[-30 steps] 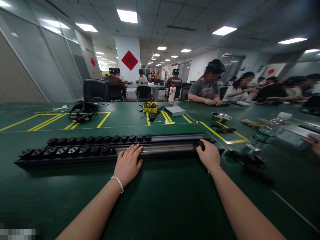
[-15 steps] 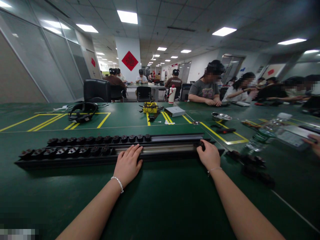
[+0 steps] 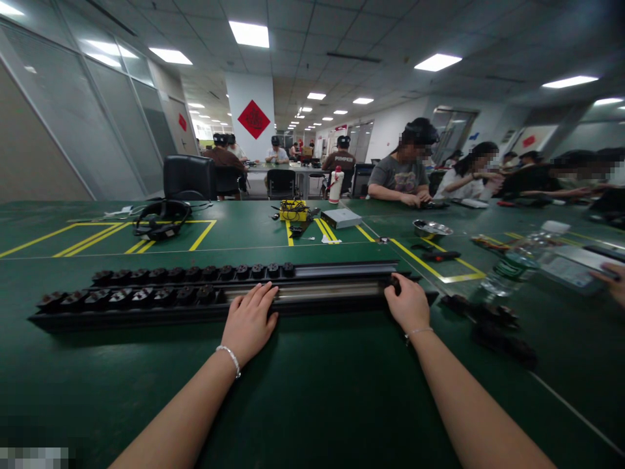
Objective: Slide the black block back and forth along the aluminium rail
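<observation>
A long black track (image 3: 146,319) lies across the table with several round black plug modules (image 3: 141,296) set along its left part; metal strips show inside the bare right part. Behind it, a second black track (image 3: 346,268) bears another row of black modules (image 3: 209,271). My left hand (image 3: 251,319) rests on the front track around its middle, fingers stretched out and laid over its edge, holding nothing. At the track's right end my right hand (image 3: 409,305) has its thumb and fingers closed on a small black module (image 3: 393,281), which they partly hide.
Loose black modules (image 3: 502,335) lie right of the tracks, near a water bottle (image 3: 517,260). Farther back are a metal bowl (image 3: 432,229), a black-and-red tool (image 3: 442,256), a white box (image 3: 342,217), a yellow object with cables (image 3: 293,210) and a black headset (image 3: 162,219). A co-worker's hand (image 3: 614,280) shows at right.
</observation>
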Action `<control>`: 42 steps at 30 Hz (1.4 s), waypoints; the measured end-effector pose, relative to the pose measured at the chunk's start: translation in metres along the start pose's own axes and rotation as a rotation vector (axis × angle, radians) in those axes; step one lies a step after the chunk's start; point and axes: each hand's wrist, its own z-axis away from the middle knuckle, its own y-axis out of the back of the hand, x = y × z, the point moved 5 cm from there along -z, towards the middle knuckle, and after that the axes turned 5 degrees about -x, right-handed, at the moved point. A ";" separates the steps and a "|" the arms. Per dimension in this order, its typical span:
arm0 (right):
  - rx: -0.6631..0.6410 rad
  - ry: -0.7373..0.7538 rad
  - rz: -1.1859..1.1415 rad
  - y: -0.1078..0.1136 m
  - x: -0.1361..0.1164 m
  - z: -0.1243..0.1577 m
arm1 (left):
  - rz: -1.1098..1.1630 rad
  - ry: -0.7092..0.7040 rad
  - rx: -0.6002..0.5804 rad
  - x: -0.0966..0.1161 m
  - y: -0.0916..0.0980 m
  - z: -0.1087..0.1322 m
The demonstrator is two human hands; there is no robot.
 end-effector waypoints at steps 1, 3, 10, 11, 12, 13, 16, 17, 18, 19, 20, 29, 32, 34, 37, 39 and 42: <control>0.000 -0.004 0.002 0.000 0.000 0.000 | 0.000 0.001 0.001 0.000 0.000 0.000; -0.003 -0.013 0.006 0.000 0.001 0.000 | 0.000 -0.004 0.001 0.000 0.001 0.000; -0.002 -0.024 -0.007 0.001 -0.001 0.001 | 0.003 -0.004 -0.005 0.001 0.002 -0.001; 0.007 -0.018 -0.006 0.002 -0.001 0.002 | 0.003 -0.004 -0.005 0.001 0.003 0.000; 0.017 -0.012 -0.003 0.003 -0.001 0.002 | 0.002 -0.003 -0.004 0.001 0.003 0.000; 0.024 -0.006 0.003 0.003 -0.001 0.002 | 0.001 -0.002 -0.002 0.001 0.003 0.000; 0.033 0.003 0.028 0.003 -0.001 0.001 | 0.000 0.000 0.000 0.001 0.003 0.000; 0.029 -0.001 0.036 0.002 0.000 0.001 | -0.001 -0.001 0.000 0.001 0.003 0.000; 0.023 -0.007 0.042 0.002 0.000 0.001 | -0.001 -0.002 0.000 0.000 0.002 0.000; 0.016 -0.014 0.046 0.001 0.001 0.001 | -0.001 -0.003 0.000 0.000 0.002 0.000; 0.010 -0.019 0.049 0.001 0.001 0.001 | -0.002 -0.005 0.001 0.000 0.001 0.000; -0.016 -0.038 0.049 0.001 0.001 0.000 | -0.012 -0.015 -0.001 0.000 0.001 0.000; -0.021 -0.049 0.047 0.002 0.001 0.000 | -0.011 -0.018 0.008 0.000 0.002 0.000; -0.019 -0.050 0.044 0.002 0.001 0.000 | -0.008 -0.019 0.013 0.000 0.002 0.000; -0.009 -0.043 0.044 0.003 0.001 0.000 | -0.008 -0.017 0.007 0.001 0.002 0.000; -0.008 -0.053 0.043 0.003 0.002 0.000 | -0.011 -0.016 0.007 0.001 0.002 0.000; -0.009 -0.066 0.037 0.002 0.003 0.000 | -0.013 -0.013 0.012 0.001 0.002 0.000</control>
